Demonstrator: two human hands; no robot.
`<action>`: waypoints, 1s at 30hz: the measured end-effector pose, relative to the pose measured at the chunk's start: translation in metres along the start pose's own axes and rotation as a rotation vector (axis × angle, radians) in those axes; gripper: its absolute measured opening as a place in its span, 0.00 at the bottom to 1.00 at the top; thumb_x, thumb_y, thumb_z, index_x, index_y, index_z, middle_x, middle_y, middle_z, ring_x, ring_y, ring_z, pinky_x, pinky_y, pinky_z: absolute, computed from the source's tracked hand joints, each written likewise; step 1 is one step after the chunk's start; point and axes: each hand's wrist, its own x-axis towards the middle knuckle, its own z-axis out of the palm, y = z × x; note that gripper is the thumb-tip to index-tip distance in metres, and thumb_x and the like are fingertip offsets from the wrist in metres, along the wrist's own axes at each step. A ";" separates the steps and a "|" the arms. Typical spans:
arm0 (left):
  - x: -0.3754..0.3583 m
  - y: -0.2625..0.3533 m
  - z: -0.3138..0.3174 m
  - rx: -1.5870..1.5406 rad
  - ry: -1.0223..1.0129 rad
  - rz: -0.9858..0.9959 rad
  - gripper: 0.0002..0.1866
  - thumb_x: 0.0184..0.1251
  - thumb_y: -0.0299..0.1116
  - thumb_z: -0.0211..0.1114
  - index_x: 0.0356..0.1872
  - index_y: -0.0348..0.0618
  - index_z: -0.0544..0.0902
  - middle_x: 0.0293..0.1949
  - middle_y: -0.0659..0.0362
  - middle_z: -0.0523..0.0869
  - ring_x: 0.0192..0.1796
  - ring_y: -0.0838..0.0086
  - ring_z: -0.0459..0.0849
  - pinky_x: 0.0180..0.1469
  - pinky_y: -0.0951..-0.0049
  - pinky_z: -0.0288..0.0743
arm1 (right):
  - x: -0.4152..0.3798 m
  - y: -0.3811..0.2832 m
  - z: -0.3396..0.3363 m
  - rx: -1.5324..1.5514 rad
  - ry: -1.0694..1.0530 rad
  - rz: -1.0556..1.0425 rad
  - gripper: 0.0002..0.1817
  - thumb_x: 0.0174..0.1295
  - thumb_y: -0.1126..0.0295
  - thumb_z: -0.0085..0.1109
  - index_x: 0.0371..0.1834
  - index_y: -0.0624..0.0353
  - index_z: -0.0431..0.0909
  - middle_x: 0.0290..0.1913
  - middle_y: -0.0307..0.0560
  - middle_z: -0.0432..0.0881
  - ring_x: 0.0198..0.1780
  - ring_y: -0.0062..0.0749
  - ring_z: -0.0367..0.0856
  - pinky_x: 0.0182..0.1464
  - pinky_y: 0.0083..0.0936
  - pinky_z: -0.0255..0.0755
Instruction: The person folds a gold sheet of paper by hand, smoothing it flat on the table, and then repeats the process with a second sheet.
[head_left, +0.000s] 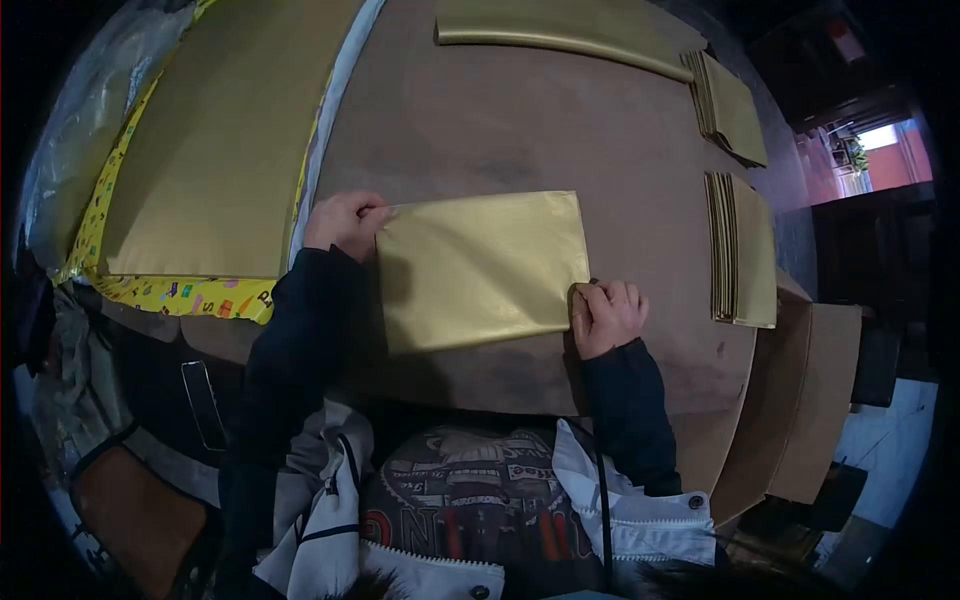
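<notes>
A gold sheet (pixel 482 268) lies flat on the brown table (pixel 520 120) at the middle of the frame, folded or cut to a neat rectangle. The left hand (pixel 345 222) sits at its upper left corner, fingers curled in on the edge, pinching or pressing it; how tightly it grips cannot be told. The right hand (pixel 608 315) rests at the lower right corner, fingers bent, the tips on the sheet's edge, pressing it down rather than lifting it. Both dark sleeves come up from the bottom of the frame.

At the right of the frame stand two stacks of gold pieces: a nearer stack (pixel 742 250) just right of the sheet, and a farther stack (pixel 728 108) above it. These look like finished pieces of the same stuff, so a fair part of the work seems done already. At the top of the frame lies a long gold strip (pixel 560 35), curved by the lens. At the upper left a large gold sheet (pixel 220 130) lies spread over a yellow patterned paper (pixel 185 293), which judging by its size is stock not yet worked.

The sheet in hand looks midway: flat and squared, held at two opposite corners, not yet set with the stacks
</notes>
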 end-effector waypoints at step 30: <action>0.000 0.003 0.006 0.086 0.025 0.026 0.12 0.58 0.41 0.66 0.34 0.42 0.84 0.31 0.50 0.84 0.36 0.55 0.83 0.39 0.61 0.76 | -0.004 0.001 -0.018 0.143 -0.076 -0.044 0.10 0.48 0.72 0.63 0.35 0.58 0.82 0.36 0.46 0.79 0.42 0.41 0.75 0.54 0.44 0.63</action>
